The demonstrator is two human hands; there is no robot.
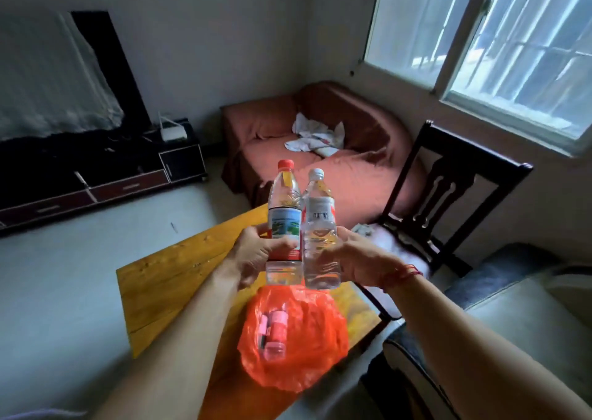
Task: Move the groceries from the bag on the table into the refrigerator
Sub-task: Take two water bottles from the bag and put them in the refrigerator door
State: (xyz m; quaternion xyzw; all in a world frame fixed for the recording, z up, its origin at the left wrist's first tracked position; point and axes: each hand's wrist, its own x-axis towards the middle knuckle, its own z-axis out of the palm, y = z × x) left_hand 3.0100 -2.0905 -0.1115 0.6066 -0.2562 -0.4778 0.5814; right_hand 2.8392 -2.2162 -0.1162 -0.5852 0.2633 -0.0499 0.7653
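Above the orange bag (320, 358), left grip (256, 254) clasps a red-capped bottle (283, 202), right grip (358, 259) a white-capped bottle (319, 210), upright, likely for carrying.

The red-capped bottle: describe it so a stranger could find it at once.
Above the orange bag on the yellow wooden table, two hands hold clear bottles side by side. The red-capped bottle is in the left hand; the white-capped bottle beside it is in the right hand.
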